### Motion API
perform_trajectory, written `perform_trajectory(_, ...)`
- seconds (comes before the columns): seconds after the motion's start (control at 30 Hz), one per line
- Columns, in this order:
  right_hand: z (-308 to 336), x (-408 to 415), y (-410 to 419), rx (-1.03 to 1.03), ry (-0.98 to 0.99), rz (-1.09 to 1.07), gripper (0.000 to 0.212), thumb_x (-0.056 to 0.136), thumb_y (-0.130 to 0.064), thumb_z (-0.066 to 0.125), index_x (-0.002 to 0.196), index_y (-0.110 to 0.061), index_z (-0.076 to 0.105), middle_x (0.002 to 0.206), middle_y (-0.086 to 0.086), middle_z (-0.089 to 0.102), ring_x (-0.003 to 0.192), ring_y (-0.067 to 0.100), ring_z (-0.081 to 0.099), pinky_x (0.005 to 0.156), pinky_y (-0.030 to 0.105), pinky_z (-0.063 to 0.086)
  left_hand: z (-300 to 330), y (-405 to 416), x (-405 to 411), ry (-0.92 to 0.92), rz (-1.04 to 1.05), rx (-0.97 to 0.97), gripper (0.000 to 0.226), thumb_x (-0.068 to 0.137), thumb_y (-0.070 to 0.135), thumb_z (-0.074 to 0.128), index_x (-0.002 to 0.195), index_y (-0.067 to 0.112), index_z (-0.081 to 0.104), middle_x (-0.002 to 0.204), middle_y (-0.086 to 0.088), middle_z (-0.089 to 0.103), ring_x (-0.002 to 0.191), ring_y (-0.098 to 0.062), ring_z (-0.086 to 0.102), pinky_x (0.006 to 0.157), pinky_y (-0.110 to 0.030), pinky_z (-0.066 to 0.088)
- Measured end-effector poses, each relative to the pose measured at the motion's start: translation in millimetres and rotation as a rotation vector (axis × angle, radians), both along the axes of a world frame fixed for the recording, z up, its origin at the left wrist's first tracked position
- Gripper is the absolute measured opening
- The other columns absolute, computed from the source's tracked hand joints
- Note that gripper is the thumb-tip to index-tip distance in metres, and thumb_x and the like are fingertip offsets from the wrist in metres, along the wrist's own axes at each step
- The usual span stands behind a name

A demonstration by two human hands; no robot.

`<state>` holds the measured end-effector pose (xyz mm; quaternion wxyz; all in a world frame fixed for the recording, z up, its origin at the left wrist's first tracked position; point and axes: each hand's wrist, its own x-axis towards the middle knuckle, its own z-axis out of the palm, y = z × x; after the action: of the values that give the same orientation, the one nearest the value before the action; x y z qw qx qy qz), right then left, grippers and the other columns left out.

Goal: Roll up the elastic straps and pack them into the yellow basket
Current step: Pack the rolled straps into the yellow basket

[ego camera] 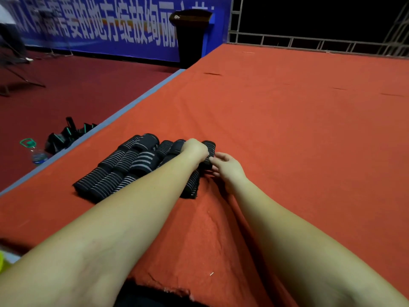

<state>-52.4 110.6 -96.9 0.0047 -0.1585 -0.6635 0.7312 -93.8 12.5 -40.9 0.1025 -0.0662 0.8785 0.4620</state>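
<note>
Left hand (194, 150) curled over the top of a rolled elastic strap (209, 149), gripping it at centre frame. Right hand (225, 166) just beside, fingertips pinching the same roll from lower right. Strap black, ribbed with thin pale lines, wound into a short cylinder, loose tail (191, 185) trailing toward the lower frame. Left of the hands, a cluster of rolled straps (124, 165), same black with grey stripes, lying side by side and touching on the red-covered table (287, 129). At far lower left edge, a sliver of yellow (2, 261), too little visible to identify. On the dark red floor (77, 89) at left, a water bottle (36, 152) beside a heap of black and green items (66, 136). Upper centre, a black bin (190, 34) against a blue banner (99, 25).
</note>
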Motion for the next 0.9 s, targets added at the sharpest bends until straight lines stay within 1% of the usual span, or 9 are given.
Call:
perform_trajectory(0.07,10.5,7.1,2.0,0.019,0.042,-0.005,0.034,0.094,-0.016,0.064,0.126,-0.013,0.055,0.117,0.006,0.067,0.096,0.019,0.066,0.08,0.033,0.053,6.4,-5.6,6.9,-0.045,0.067,0.148,0.028,0.089,0.015,0.069,0.112,-0.001,0.066,0.114,-0.018,0.068,0.088,-0.024,0.06,0.086,-0.037,0.053)
perform_trajectory(0.13,25.8,18.8,3.2,0.052,0.082,0.006,0.03,0.095,-0.018,0.063,0.124,-0.018,0.056,0.114,-0.001,0.064,0.1,0.016,0.062,0.079,0.027,0.049,19.5,-13.0,22.6,-0.116,0.087,0.319,0.014,0.087,0.014,0.071,0.092,0.002,0.067,0.088,-0.011,0.069,0.066,-0.021,0.056,0.07,-0.031,0.047)
perform_trajectory(0.2,40.0,31.9,2.8,0.039,0.12,0.036,0.028,0.095,-0.017,0.063,0.122,-0.021,0.056,0.111,-0.003,0.063,0.102,0.015,0.061,0.082,0.027,0.047,34.8,-23.0,37.1,-0.135,0.067,0.43,0.017,0.092,0.01,0.064,0.077,0.006,0.056,0.059,-0.004,0.053,0.042,-0.016,0.043,0.05,-0.022,0.038)
perform_trajectory(0.27,53.6,46.8,-2.4,0.027,0.151,0.086,0.026,0.095,-0.016,0.063,0.119,-0.022,0.057,0.111,-0.004,0.065,0.103,0.014,0.062,0.083,0.027,0.048,51.4,-36.7,55.4,-0.144,0.043,0.547,0.008,0.094,0.006,0.059,0.086,0.004,0.058,0.065,-0.006,0.059,0.04,-0.01,0.051,0.042,-0.018,0.042)
perform_trajectory(0.33,66.8,61.7,-13.0,0.027,0.176,0.149,0.023,0.095,-0.017,0.063,0.116,-0.024,0.061,0.113,-0.004,0.067,0.101,0.011,0.063,0.081,0.025,0.048,58.5,-54.7,70.3,-0.119,0.063,0.641,0.009,0.093,0.005,0.061,0.101,0.001,0.061,0.081,-0.008,0.066,0.061,-0.014,0.063,0.06,-0.021,0.052)
perform_trajectory(0.5,92.4,95.3,-56.5,0.06,0.201,0.344,0.028,0.094,-0.011,0.063,0.122,-0.015,0.062,0.096,-0.002,0.069,0.075,0.006,0.064,0.064,0.017,0.05,60.9,-116.0,118.5,-0.082,0.101,0.749,0.01,0.091,0.011,0.066,0.099,0.006,0.065,0.092,-0.007,0.071,0.074,-0.016,0.068,0.061,-0.021,0.055)
perform_trajectory(0.63,102.7,110.5,-110.9,0.15,0.205,0.541,0.028,0.095,-0.011,0.062,0.123,-0.016,0.06,0.1,-0.001,0.066,0.077,0.009,0.062,0.069,0.019,0.049,61.1,-176.5,158.2,-0.059,0.19,0.749,0.013,0.09,0.012,0.066,0.103,0.009,0.065,0.089,-0.004,0.07,0.059,-0.008,0.067,0.053,-0.019,0.054)
perform_trajectory(0.77,106.7,119.8,-177.4,0.14,0.172,0.717,0.019,0.095,-0.013,0.063,0.113,-0.019,0.059,0.1,0.002,0.066,0.077,0.015,0.062,0.067,0.022,0.051,62.6,-240.3,198.5,-0.005,0.32,0.756,0.005,0.091,0.012,0.064,0.096,0.013,0.066,0.083,-0.002,0.071,0.06,-0.009,0.067,0.051,-0.018,0.053)
perform_trajectory(0.9,110.3,131.4,-242.3,0.245,0.154,0.885,0.017,0.096,-0.015,0.062,0.112,-0.019,0.059,0.091,0.001,0.067,0.077,0.015,0.065,0.069,0.027,0.051,61.0,-299.8,234.5,0.056,0.443,0.741,0.011,0.091,0.009,0.063,0.102,0.011,0.065,0.083,-0.003,0.071,0.058,-0.011,0.068,0.049,-0.019,0.052)
